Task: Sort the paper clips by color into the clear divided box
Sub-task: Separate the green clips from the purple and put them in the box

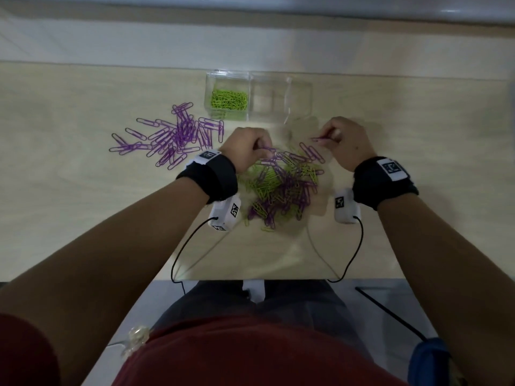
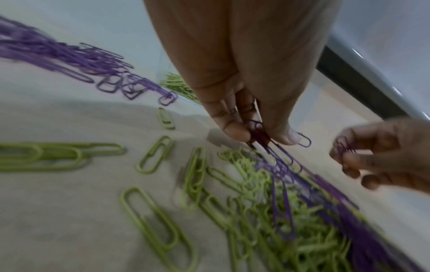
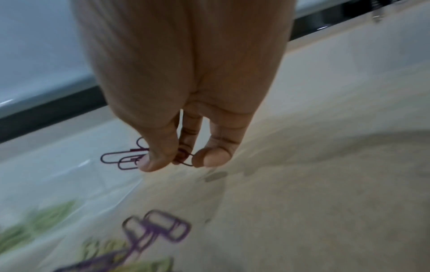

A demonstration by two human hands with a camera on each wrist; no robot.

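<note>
A mixed heap of purple and green paper clips [image 1: 281, 185] lies on the table between my hands. My left hand [image 1: 249, 150] pinches several purple clips [image 2: 260, 136] at the heap's far left edge. My right hand [image 1: 341, 140] holds a few purple clips [image 3: 125, 158] between thumb and fingers just above the table, right of the heap. The clear divided box [image 1: 280, 98] stands beyond the hands; its left compartment holds green clips [image 1: 230, 100], the other compartments look bare. A loose spread of purple clips [image 1: 172, 135] lies left of the box.
The wooden table [image 1: 83, 204] ends at its near edge by my lap. Black cables [image 1: 178, 254] run from the wrist cameras over that edge. A pale ledge [image 1: 250, 45] runs behind the box.
</note>
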